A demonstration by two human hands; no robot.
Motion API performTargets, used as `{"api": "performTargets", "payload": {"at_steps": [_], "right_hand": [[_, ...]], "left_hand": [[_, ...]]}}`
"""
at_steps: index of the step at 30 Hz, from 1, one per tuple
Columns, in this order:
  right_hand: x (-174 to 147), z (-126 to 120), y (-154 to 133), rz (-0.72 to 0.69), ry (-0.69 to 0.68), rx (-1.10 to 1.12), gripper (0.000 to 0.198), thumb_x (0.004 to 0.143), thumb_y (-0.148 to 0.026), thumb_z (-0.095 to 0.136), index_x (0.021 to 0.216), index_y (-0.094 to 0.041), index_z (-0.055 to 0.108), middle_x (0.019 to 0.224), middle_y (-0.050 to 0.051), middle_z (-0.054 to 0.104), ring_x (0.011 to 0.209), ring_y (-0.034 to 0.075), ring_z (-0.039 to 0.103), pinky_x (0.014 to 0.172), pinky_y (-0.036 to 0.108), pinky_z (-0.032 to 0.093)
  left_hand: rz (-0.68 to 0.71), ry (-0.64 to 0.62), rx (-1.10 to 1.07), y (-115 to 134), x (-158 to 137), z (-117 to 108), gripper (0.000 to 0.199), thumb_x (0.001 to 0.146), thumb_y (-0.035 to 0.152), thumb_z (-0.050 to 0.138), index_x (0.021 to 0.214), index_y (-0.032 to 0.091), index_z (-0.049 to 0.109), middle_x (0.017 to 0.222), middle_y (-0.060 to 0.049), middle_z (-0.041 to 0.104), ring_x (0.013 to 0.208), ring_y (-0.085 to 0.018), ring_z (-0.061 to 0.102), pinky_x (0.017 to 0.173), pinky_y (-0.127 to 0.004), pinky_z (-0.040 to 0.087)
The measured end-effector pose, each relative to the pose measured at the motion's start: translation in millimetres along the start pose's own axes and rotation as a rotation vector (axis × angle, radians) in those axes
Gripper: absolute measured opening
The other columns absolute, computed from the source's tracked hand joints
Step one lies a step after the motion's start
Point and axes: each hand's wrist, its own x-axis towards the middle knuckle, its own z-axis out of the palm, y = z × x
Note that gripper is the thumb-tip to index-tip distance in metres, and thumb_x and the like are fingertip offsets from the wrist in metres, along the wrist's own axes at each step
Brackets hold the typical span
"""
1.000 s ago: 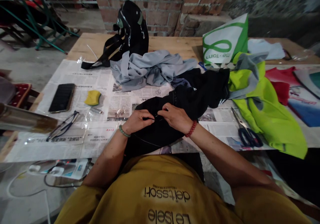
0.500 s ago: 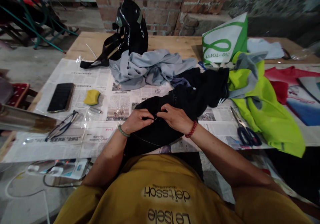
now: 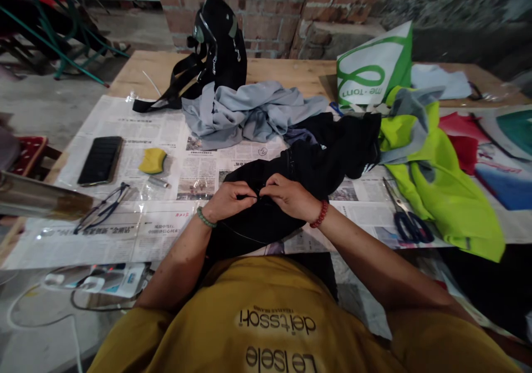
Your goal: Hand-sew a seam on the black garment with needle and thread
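Observation:
A black garment (image 3: 257, 223) lies bunched at the table's front edge and partly over my lap. My left hand (image 3: 233, 200) is closed in a pinch on its fabric, thumb and forefinger together. Close beside it, fingertips almost meeting the left ones, my right hand (image 3: 293, 197) also pinches at the cloth. Whatever sits between the right fingertips is too small to make out. A thin pale thread (image 3: 245, 236) curves across the black fabric below both hands. Scissors (image 3: 409, 223) with dark handles lie to the right of my right forearm.
Newspaper (image 3: 137, 218) under clear plastic covers the table. On the left are a phone (image 3: 100, 161), a yellow sponge (image 3: 152, 161), eyeglasses (image 3: 103, 207) and a bottle-like cylinder (image 3: 45, 195). A grey cloth (image 3: 253, 112), black bag (image 3: 224, 46), green-white bag (image 3: 369, 68) and neon garment (image 3: 449, 184) lie beyond.
Both hands stay pinched at nearly the same spot on the black garment. The right fingertips have shifted very slightly, and the small glint between the hands is less visible.

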Motion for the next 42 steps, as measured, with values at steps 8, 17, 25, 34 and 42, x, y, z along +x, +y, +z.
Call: {"api": "performTargets", "payload": {"at_steps": [8, 17, 25, 34, 42], "right_hand": [[9.9, -5.5, -5.7, 0.409, 0.082, 0.82, 0.024, 0.073, -0.021, 0.062, 0.097, -0.018, 0.06, 0.074, -0.003, 0.059, 0.052, 0.005, 0.052, 0.046, 0.017, 0.039], [12.4, -0.3, -13.8, 0.675, 0.042, 1.239, 0.034, 0.063, -0.038, 0.073, 0.076, -0.015, 0.052, 0.067, 0.0, 0.065, 0.042, 0.006, 0.054, 0.032, 0.014, 0.025], [15.9, 7.1, -14.0, 0.711, 0.013, 1.026, 0.035, 0.074, -0.046, 0.063, 0.063, -0.015, 0.051, 0.043, -0.007, 0.045, 0.032, 0.002, 0.037, 0.029, 0.014, 0.019], [15.4, 15.9, -25.1, 0.766, 0.032, 0.924, 0.028, 0.075, -0.034, 0.054, 0.054, -0.017, 0.045, 0.042, -0.008, 0.034, 0.034, 0.003, 0.026, 0.032, 0.016, 0.015], [7.4, 21.1, -23.8, 0.636, 0.015, 0.822, 0.035, 0.078, -0.042, 0.049, 0.054, -0.019, 0.041, 0.041, -0.009, 0.03, 0.036, 0.004, 0.024, 0.037, 0.019, 0.016]], "left_hand": [[0.071, -0.042, 0.034, 4.7, 1.4, -0.4, 0.013, 0.082, 0.02, 0.059, 0.083, 0.015, 0.071, 0.075, -0.003, 0.064, 0.068, -0.009, 0.059, 0.066, -0.021, 0.048], [0.152, 0.0, -0.023, 7.9, 0.6, 3.7, 0.012, 0.083, 0.023, 0.061, 0.086, 0.016, 0.071, 0.079, -0.005, 0.066, 0.071, -0.011, 0.061, 0.067, -0.023, 0.051], [0.203, 0.057, 0.033, 7.5, -0.1, 5.7, 0.011, 0.082, 0.024, 0.062, 0.084, 0.018, 0.071, 0.077, -0.004, 0.068, 0.072, -0.011, 0.062, 0.068, -0.023, 0.051], [0.237, 0.074, 0.075, 7.7, -0.6, 10.1, 0.013, 0.085, 0.024, 0.059, 0.083, 0.018, 0.07, 0.077, -0.004, 0.068, 0.073, -0.012, 0.062, 0.068, -0.023, 0.051], [0.238, 0.146, 0.165, 1.9, -0.9, 10.3, 0.013, 0.085, 0.023, 0.058, 0.083, 0.017, 0.069, 0.073, -0.003, 0.065, 0.068, -0.011, 0.059, 0.064, -0.021, 0.048]]}}
